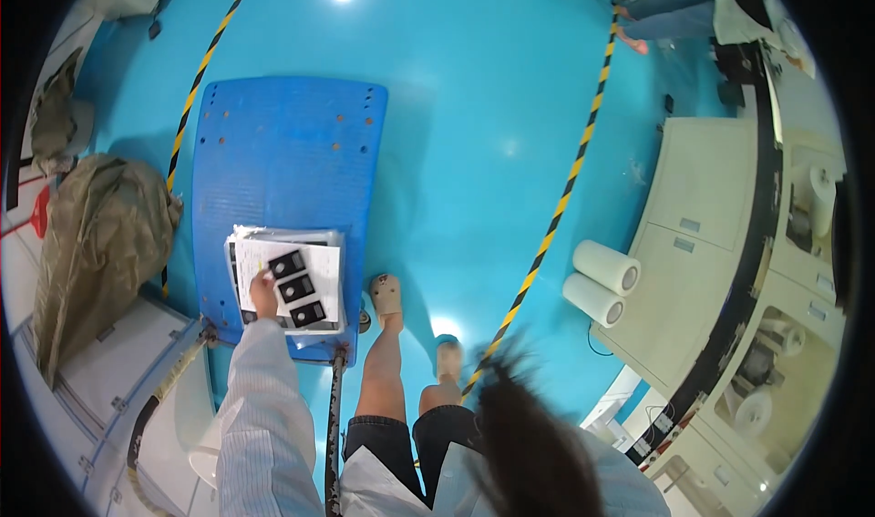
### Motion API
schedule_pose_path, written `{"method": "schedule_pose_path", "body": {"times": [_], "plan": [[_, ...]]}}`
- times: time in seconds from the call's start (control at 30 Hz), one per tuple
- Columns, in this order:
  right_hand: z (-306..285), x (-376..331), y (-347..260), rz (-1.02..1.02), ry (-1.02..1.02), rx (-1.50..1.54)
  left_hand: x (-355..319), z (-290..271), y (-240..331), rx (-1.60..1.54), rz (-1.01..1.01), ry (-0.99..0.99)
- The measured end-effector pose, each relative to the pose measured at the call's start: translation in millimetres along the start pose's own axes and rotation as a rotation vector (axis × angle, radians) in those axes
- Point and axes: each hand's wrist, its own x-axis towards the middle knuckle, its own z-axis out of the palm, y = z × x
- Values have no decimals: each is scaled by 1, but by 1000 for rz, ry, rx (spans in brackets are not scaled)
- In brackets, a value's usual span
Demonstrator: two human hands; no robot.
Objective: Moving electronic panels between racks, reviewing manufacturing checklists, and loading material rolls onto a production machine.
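While your left hand (263,295) is beside three black rectangular pieces (295,288) on white paper (328,266) atop a blue plastic cart (283,153), can't tell finger grip; probably arranging, next move needs light touch.

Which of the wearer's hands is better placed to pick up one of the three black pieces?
Probably the left: the left hand is over the white paper, close beside the black pieces, while the right hand is out of view.
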Motion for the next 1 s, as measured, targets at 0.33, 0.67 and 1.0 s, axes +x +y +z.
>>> {"method": "schedule_pose_path", "body": {"times": [0.33, 0.67, 1.0], "plan": [[-26, -103, 49, -139, 94, -156, -76, -73, 15, 547, 254, -200], [-174, -167, -58, -380, 101, -113, -270, -7, 144, 456, 462, -627], [-282, -264, -55, -752, 207, -104, -371, 57, 409, -119, 242, -955]]}}
